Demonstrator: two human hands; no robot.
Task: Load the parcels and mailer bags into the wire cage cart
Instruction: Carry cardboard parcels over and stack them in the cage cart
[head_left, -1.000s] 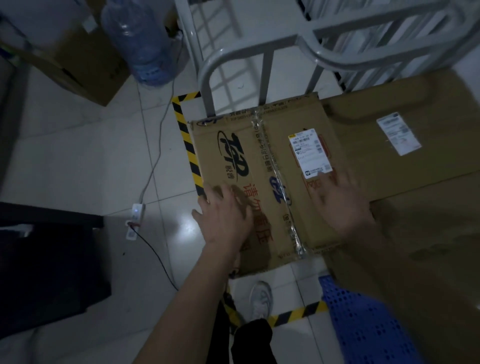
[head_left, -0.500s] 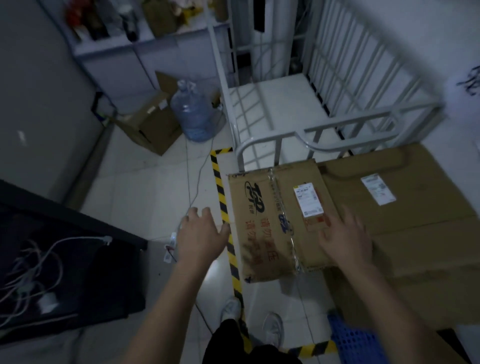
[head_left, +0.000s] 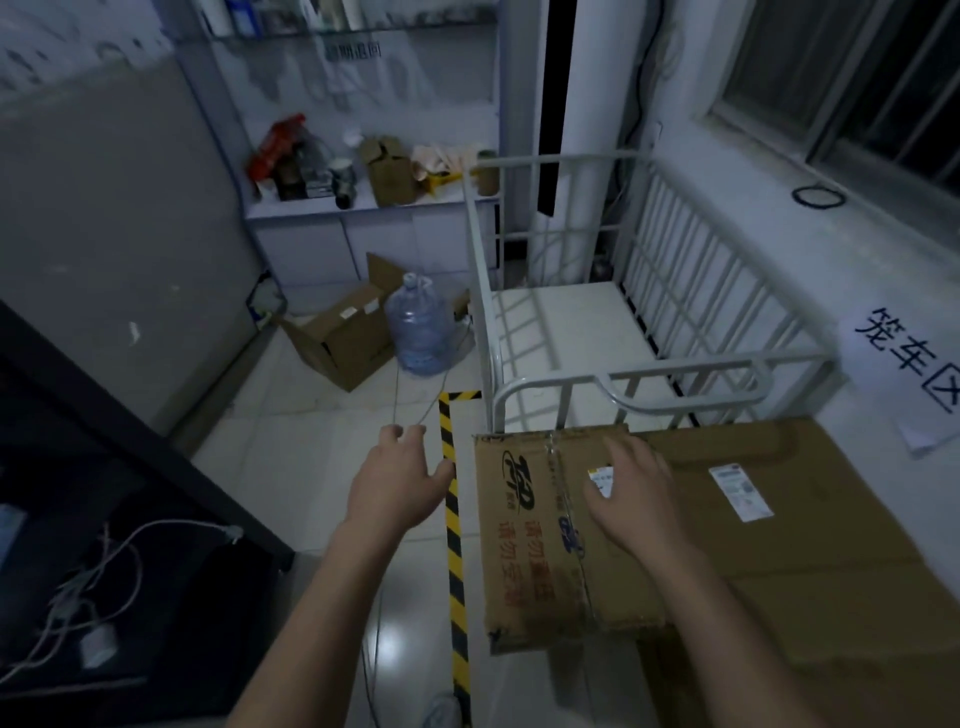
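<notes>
While the right hand (head_left: 631, 496) lies spread and flat on top of the printed cardboard parcel (head_left: 540, 540), fingers open and covering most of its white label, the left hand (head_left: 400, 480) hangs in the air off that parcel's left side, fingers loosely apart and holding nothing. This parcel, marked with red and blue print and a strip of clear tape down its middle, sits just in front of the wire cage cart (head_left: 623, 322), its far edge close under the cart's low curved front rail. Touching the parcel's right side lies a larger plain brown parcel (head_left: 789, 530) carrying its own white shipping label (head_left: 740, 491). The cart's white floor beyond the rail shows no load. Left of the parcel a strip of yellow and black floor tape (head_left: 453, 545) runs along the tiles, passing under the left hand. Farther left of the cart stand a blue water jug (head_left: 418, 330) and an open cardboard box (head_left: 340, 343), side by side on the floor.
</notes>
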